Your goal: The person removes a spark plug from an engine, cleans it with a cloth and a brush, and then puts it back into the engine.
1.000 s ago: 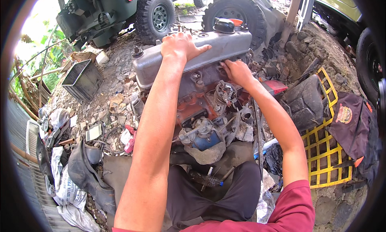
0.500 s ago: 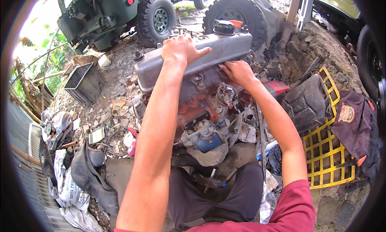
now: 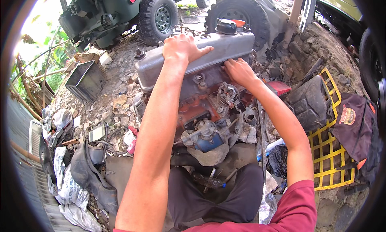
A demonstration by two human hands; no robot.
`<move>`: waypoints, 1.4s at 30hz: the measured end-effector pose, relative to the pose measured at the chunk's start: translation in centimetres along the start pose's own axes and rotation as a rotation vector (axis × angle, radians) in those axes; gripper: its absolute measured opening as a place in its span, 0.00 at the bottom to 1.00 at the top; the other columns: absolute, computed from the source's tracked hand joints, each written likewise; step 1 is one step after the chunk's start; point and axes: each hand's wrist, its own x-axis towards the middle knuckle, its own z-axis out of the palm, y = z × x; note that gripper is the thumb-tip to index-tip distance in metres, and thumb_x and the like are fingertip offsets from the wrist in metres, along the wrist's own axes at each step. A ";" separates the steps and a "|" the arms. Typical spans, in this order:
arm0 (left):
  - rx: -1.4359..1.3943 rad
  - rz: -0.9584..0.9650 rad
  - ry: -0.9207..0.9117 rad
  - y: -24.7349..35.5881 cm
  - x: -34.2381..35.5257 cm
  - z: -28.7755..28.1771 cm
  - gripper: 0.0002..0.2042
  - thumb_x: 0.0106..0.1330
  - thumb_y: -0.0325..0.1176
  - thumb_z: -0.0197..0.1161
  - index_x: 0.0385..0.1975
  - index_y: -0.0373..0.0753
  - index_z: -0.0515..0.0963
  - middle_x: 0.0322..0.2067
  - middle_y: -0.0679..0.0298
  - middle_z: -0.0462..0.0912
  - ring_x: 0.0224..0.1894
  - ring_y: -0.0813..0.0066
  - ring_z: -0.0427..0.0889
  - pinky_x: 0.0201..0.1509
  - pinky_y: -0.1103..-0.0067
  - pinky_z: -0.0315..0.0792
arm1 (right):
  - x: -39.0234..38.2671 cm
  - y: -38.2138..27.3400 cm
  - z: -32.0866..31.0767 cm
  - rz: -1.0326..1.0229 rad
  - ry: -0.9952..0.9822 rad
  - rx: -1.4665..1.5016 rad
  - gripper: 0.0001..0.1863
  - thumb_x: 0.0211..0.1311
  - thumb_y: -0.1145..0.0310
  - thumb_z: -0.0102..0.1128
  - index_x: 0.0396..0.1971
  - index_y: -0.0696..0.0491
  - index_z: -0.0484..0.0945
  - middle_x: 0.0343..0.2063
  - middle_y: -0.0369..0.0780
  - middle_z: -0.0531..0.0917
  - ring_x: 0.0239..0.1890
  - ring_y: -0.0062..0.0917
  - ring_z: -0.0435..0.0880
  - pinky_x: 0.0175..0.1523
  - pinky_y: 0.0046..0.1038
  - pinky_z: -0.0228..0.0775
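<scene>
A grey metal valve cover (image 3: 219, 49) sits along the top of a dirty engine (image 3: 197, 107) in front of me. My left hand (image 3: 181, 48) grips the cover's top, fingers bent over its far side and thumb stretched out to the right along the near face. Those fingertips are partly hidden. At the cover's lower near edge, toward its right end, my right hand (image 3: 240, 71) is closed with bent fingers against the rim. A black filler cap (image 3: 226, 26) stands on the cover. Below my right hand is an open distributor (image 3: 228, 96).
Rubble surrounds the engine. A dark bin (image 3: 85, 81) stands left, sacks (image 3: 72, 187) lie lower left, and a yellow grid panel (image 3: 331, 159) with a dark cloth (image 3: 354, 125) lies right. A plastic bottle (image 3: 207, 179) lies between my legs. Behind stand a loose wheel (image 3: 241, 14) and a green vehicle (image 3: 108, 14).
Both hands keep their places on the valve cover. The whole view has shifted very slightly; nothing else has visibly moved.
</scene>
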 end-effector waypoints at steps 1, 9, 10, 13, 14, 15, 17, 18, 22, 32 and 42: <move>0.000 0.000 -0.002 -0.2 0.0 0.1 0.50 0.53 0.83 0.48 0.51 0.35 0.82 0.47 0.52 0.86 0.53 0.59 0.85 0.57 0.67 0.78 | 0.0 -0.2 -0.2 0.011 0.007 0.054 0.09 0.60 0.69 0.59 0.38 0.57 0.77 0.38 0.44 0.81 0.41 0.39 0.83 0.48 0.38 0.73; -0.005 0.015 0.025 0.0 0.1 0.2 0.50 0.53 0.83 0.48 0.50 0.34 0.82 0.44 0.51 0.87 0.50 0.58 0.86 0.56 0.67 0.79 | -1.0 1.3 -0.1 -0.141 0.050 0.073 0.14 0.56 0.72 0.60 0.43 0.58 0.78 0.38 0.43 0.81 0.45 0.36 0.83 0.51 0.35 0.75; -0.003 0.018 0.028 0.1 0.1 0.1 0.50 0.53 0.83 0.48 0.50 0.34 0.82 0.44 0.51 0.87 0.50 0.58 0.86 0.55 0.67 0.79 | -1.1 1.5 0.1 -0.132 0.036 0.038 0.15 0.56 0.72 0.60 0.44 0.58 0.78 0.38 0.43 0.81 0.45 0.36 0.83 0.52 0.35 0.75; -0.001 0.012 0.007 -0.1 0.1 0.1 0.50 0.53 0.83 0.48 0.50 0.34 0.82 0.44 0.51 0.87 0.50 0.58 0.86 0.55 0.67 0.79 | -1.0 1.2 0.2 -0.063 -0.045 -0.022 0.16 0.54 0.73 0.60 0.44 0.57 0.79 0.38 0.42 0.81 0.45 0.35 0.83 0.52 0.34 0.75; 0.000 0.007 -0.005 -0.3 0.1 0.1 0.50 0.53 0.83 0.48 0.50 0.34 0.82 0.44 0.51 0.87 0.50 0.58 0.86 0.55 0.67 0.79 | -0.9 0.9 0.1 -0.033 -0.078 -0.035 0.16 0.54 0.73 0.59 0.44 0.57 0.79 0.38 0.42 0.81 0.45 0.35 0.83 0.52 0.34 0.75; 0.001 0.006 -0.003 -0.2 0.1 0.0 0.50 0.53 0.83 0.48 0.50 0.34 0.82 0.44 0.51 0.86 0.50 0.58 0.86 0.55 0.67 0.79 | -1.0 1.0 0.2 -0.055 -0.005 0.008 0.15 0.54 0.73 0.59 0.43 0.57 0.79 0.38 0.41 0.81 0.44 0.35 0.83 0.52 0.34 0.74; 0.002 0.004 0.002 0.0 -0.1 -0.1 0.50 0.53 0.83 0.48 0.50 0.34 0.82 0.44 0.51 0.86 0.50 0.58 0.86 0.55 0.67 0.79 | -1.3 1.3 0.2 -0.099 0.142 0.093 0.14 0.53 0.72 0.59 0.41 0.56 0.79 0.37 0.40 0.81 0.44 0.35 0.83 0.51 0.35 0.74; -0.003 0.007 -0.005 0.1 -0.1 -0.1 0.51 0.53 0.83 0.48 0.50 0.34 0.82 0.44 0.51 0.86 0.50 0.58 0.86 0.55 0.67 0.79 | -1.4 1.5 0.3 -0.132 0.156 0.090 0.13 0.53 0.72 0.59 0.40 0.55 0.79 0.36 0.40 0.81 0.43 0.34 0.83 0.51 0.35 0.74; 0.010 0.006 -0.006 0.1 0.1 0.0 0.51 0.52 0.83 0.47 0.50 0.34 0.82 0.45 0.51 0.86 0.51 0.57 0.86 0.55 0.67 0.79 | -1.1 1.7 -0.3 -0.205 0.158 0.023 0.12 0.52 0.71 0.60 0.38 0.52 0.80 0.33 0.38 0.81 0.42 0.31 0.83 0.53 0.33 0.72; 0.011 0.007 0.020 0.2 0.0 0.1 0.50 0.53 0.83 0.48 0.48 0.35 0.83 0.44 0.52 0.87 0.50 0.57 0.86 0.55 0.67 0.79 | -1.4 1.6 -0.2 -0.144 0.165 -0.023 0.14 0.52 0.69 0.61 0.41 0.51 0.81 0.33 0.35 0.80 0.39 0.28 0.83 0.52 0.32 0.71; 0.009 0.003 0.027 0.1 0.1 0.3 0.49 0.53 0.83 0.48 0.46 0.35 0.84 0.43 0.52 0.87 0.50 0.58 0.86 0.55 0.67 0.79 | -1.2 1.3 0.7 -0.211 0.133 0.005 0.15 0.58 0.71 0.53 0.45 0.57 0.79 0.39 0.40 0.80 0.46 0.33 0.82 0.57 0.33 0.72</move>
